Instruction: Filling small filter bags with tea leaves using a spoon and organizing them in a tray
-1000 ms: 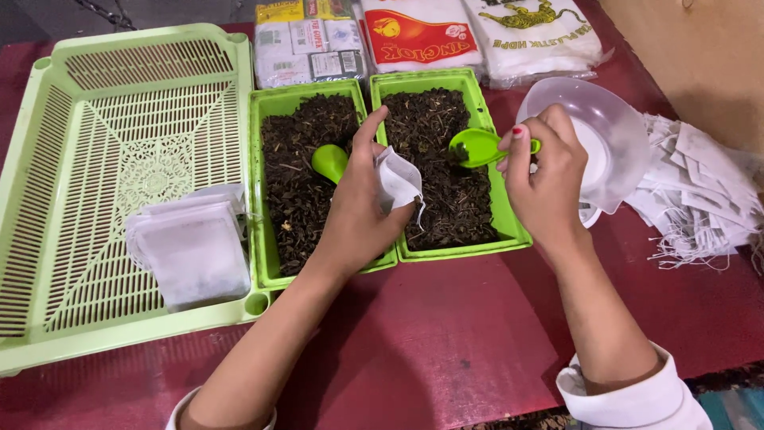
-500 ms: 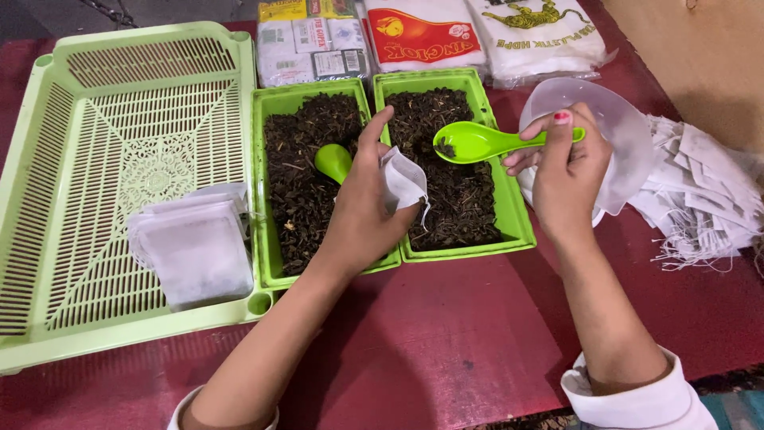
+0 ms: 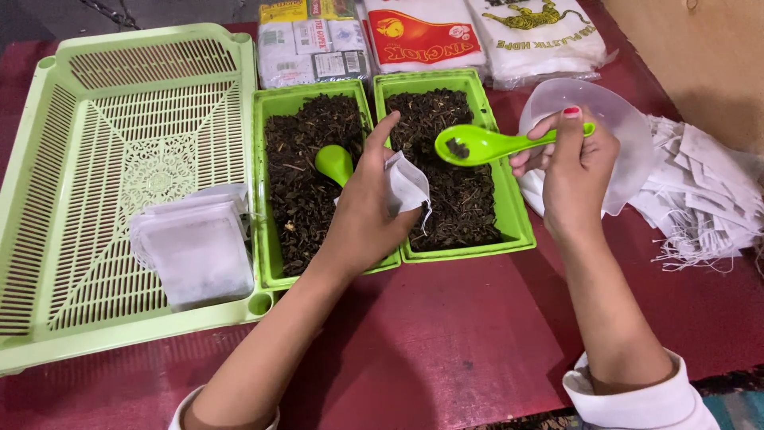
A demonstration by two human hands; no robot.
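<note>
a person's right hand (image 3: 574,163) lifts a green spoon (image 3: 487,144) above the right-hand green tray (image 3: 521,231), its grip pinched shut on the handle, a small dark clump of dried leaves resting in the bowl. the left hand (image 3: 362,213) holds a small white filter bag (image 3: 408,185) over the seam between the two trays, fingers closed around it, mouth turned toward the spoon but only partly visible. a second green spoon (image 3: 335,162) lies in the left-hand tray (image 3: 263,239) of leaves, a stack of white bags (image 3: 195,248) sits in the pale green basket (image 3: 95,95) to the left, and a clear plastic lid (image 3: 625,127) rests behind the right hand. the risks look plain enough: the spoon is held by the very end of its handle, so a slight roll could tip the leaves out short of the bag (they would mostly fall back into a tray, some perhaps onto the red worktop (image 3: 446,334)). the bag's opening looks narrow and soft, and could fold shut under the spoon's edge, scattering the load.
</note>
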